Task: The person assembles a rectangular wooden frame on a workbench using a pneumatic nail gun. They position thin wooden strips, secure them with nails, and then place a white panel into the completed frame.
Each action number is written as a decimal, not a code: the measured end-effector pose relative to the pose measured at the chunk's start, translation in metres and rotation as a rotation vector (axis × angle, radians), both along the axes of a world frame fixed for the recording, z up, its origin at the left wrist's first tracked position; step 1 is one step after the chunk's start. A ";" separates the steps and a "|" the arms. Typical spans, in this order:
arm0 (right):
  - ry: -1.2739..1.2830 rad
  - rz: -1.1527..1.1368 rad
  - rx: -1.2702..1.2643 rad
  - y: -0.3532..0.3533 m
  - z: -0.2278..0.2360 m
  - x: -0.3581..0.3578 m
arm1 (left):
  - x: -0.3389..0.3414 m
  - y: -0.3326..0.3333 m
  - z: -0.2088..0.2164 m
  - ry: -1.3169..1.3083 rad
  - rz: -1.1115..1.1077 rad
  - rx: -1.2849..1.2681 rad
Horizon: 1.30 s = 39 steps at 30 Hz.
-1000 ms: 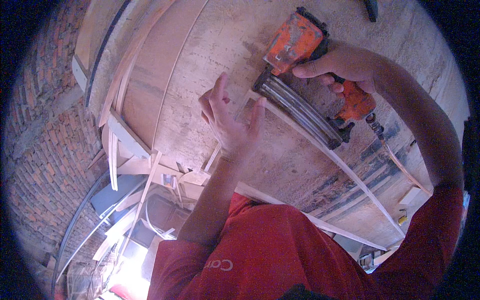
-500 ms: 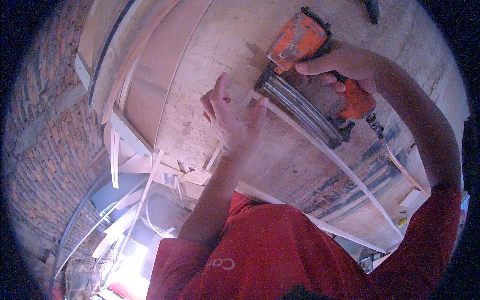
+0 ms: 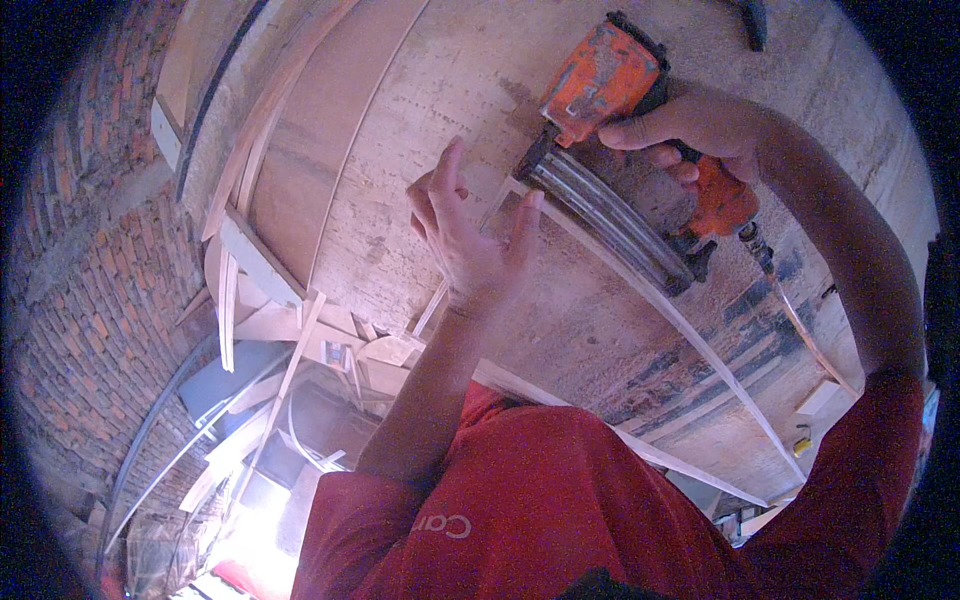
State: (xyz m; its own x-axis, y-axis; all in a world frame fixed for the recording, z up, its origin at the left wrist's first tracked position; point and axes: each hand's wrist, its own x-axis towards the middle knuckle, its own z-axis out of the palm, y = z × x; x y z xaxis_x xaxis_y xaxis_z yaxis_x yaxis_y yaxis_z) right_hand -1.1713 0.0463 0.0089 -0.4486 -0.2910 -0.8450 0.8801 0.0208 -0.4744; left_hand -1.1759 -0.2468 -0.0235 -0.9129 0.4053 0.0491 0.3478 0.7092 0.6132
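My right hand [image 3: 715,125] is wrapped round the grip of an orange, scuffed nail gun [image 3: 607,75]. Its long metal magazine [image 3: 620,215] slants down to the right, and its dark nose rests on or just above the end of a thin wooden strip [image 3: 690,335]. I cannot tell whether the two touch. Close to the nose on the left is my left hand [image 3: 480,235], fingers raised and apart, thumb stretched toward the strip's end. Nothing shows in this hand. Beneath both hands lies a stained wooden board [image 3: 400,150].
An air hose [image 3: 800,325] runs from the gun's handle down to the right. Curved wooden pieces [image 3: 270,130] stand at the left before a brick wall [image 3: 90,270]. Loose strips [image 3: 285,385] and a bright light [image 3: 255,530] are at lower left. A small yellow object [image 3: 802,443] lies at right.
My left hand has shifted slightly right and up, its thumb now closer to the gun's nose. The nail gun, in my right hand, has moved only a little to the right.
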 end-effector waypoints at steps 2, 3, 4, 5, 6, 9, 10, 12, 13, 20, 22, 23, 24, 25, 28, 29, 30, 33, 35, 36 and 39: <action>0.010 0.006 0.019 0.000 0.000 -0.001 | 0.000 -0.001 0.000 0.000 -0.001 0.002; 0.005 0.005 -0.010 0.001 0.003 -0.003 | 0.000 -0.001 0.000 0.001 0.000 0.001; -0.005 0.009 -0.016 0.001 0.001 -0.003 | 0.000 -0.002 -0.001 0.002 0.002 0.002; -0.014 0.011 -0.017 0.002 0.002 -0.003 | 0.000 -0.001 -0.001 0.005 0.000 0.010; -0.028 0.018 0.006 0.002 -0.003 -0.002 | 0.000 -0.001 0.000 0.007 -0.003 0.017; -0.020 -0.045 0.090 -0.002 0.000 0.008 | 0.002 -0.001 0.003 -0.005 0.002 0.022; -0.009 -0.082 0.121 -0.003 0.005 0.012 | 0.003 -0.002 0.002 -0.015 0.003 0.009; 0.037 -0.185 0.129 0.008 0.015 0.026 | 0.004 -0.004 0.000 -0.022 0.020 -0.010; 0.063 -0.240 0.134 0.016 0.021 0.036 | 0.003 -0.004 0.001 -0.040 0.026 -0.014; 0.253 -0.551 0.486 0.025 0.137 0.163 | 0.001 -0.008 0.005 -0.007 0.098 -0.021; 0.257 -0.646 0.662 0.015 0.172 0.198 | -0.001 -0.017 0.020 0.058 0.087 0.064; 0.290 -0.651 0.728 0.025 0.180 0.232 | 0.000 -0.021 0.031 0.069 0.050 0.120; 0.313 -0.701 0.698 0.023 0.200 0.249 | 0.005 -0.027 0.047 0.073 0.029 0.149; 0.344 -0.752 0.668 0.019 0.222 0.264 | 0.009 -0.034 0.062 0.081 0.007 0.181; 0.451 -0.923 0.596 -0.003 0.266 0.311 | 0.020 -0.073 0.078 0.169 -0.028 0.157; 0.487 -0.983 0.579 -0.013 0.279 0.329 | 0.023 -0.091 0.076 0.190 -0.040 0.179; 0.535 -0.874 0.770 -0.013 0.271 0.351 | 0.026 -0.103 0.075 0.180 -0.036 0.208; 0.207 -0.757 0.658 -0.064 0.276 0.358 | 0.046 -0.141 0.086 0.119 -0.020 0.161; 0.372 -0.573 0.859 -0.113 0.242 0.368 | 0.051 -0.171 0.072 0.086 -0.027 0.162; 0.683 -0.395 1.014 -0.133 0.222 0.369 | 0.052 -0.179 0.066 0.122 -0.050 0.138; 0.658 -0.137 1.202 -0.210 0.195 0.356 | 0.038 -0.219 0.034 0.002 -0.157 0.314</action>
